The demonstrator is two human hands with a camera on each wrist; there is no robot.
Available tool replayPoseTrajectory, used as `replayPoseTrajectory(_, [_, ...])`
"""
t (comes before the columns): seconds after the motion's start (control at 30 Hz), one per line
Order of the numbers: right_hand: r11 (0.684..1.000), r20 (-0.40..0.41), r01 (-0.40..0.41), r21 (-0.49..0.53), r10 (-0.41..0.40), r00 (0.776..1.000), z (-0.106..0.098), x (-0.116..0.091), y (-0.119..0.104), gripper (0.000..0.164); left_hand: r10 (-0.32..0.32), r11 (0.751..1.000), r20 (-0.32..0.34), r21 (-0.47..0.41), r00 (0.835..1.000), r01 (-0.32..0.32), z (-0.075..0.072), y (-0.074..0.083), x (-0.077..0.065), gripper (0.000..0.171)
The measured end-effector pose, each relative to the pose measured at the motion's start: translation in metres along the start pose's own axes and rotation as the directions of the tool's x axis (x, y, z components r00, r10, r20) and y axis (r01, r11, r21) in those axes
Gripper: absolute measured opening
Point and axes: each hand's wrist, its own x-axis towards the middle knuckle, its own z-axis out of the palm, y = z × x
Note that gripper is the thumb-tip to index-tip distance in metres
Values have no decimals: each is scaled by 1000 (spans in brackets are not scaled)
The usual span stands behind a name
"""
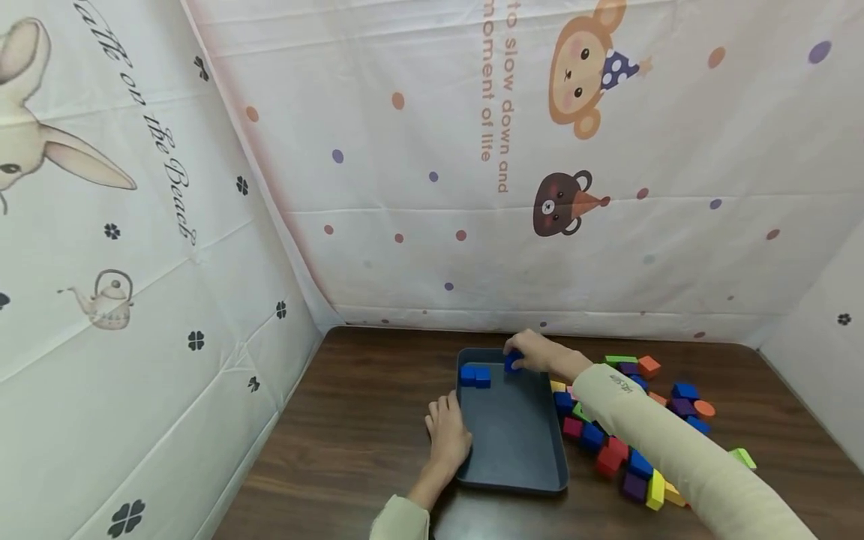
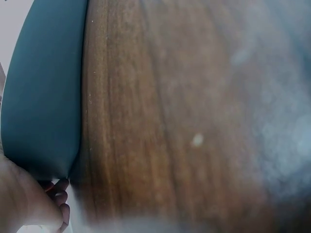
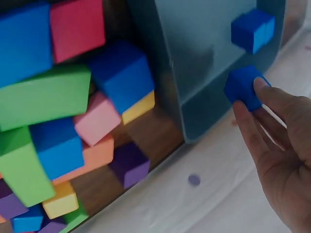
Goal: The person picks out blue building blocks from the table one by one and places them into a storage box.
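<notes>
A dark grey tray (image 1: 516, 442) lies on the table, with two blue blocks (image 1: 475, 376) side by side near its far left corner. My right hand (image 1: 540, 352) pinches another blue block (image 3: 243, 87) between thumb and fingers, over the far right end of the tray. That block stands a little apart from the pair in the right wrist view. At the tray's left side, my left hand (image 1: 448, 435) rests against the rim with its fingers loosely extended. The left wrist view shows the tray's outer wall (image 2: 43, 87) beside this hand, its fingertips partly hidden.
Right of the tray lies a loose pile of coloured blocks, among them a red block (image 1: 610, 456), a yellow block (image 1: 655, 490) and a green block (image 3: 43, 97). My right forearm passes over part of it. A printed cloth (image 1: 418, 262) hangs behind the brown table (image 1: 351, 420).
</notes>
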Motion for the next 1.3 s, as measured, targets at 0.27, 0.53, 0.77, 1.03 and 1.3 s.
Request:
replayPoseTrajectory(0.27, [998, 22, 46, -47, -45, 999, 18, 4, -13, 33, -7, 1000, 39, -15, 999, 7, 2, 10, -4, 64])
replayPoseTrajectory(0.53, [998, 56, 44, -43, -42, 998, 34, -1, -9, 31, 9, 1000, 30, -13, 1000, -8, 6, 17, -12, 63])
replayPoseTrajectory(0.77, [999, 44, 34, -17, -33, 998, 39, -4, -10, 31, 7, 1000, 12, -16, 1000, -7, 8, 17, -15, 63])
replayPoseTrajectory(1.03, [1000, -7, 7, -18, -7, 1000, 14, -17, -4, 23, 18, 1000, 5, -11, 1000, -18, 5, 10, -12, 62])
replayPoseTrajectory(1.3, [1000, 43, -6, -27, 7, 999, -7, -42, 16, 17, 0, 1000, 82, -23, 997, 1, -7, 4, 2, 62])
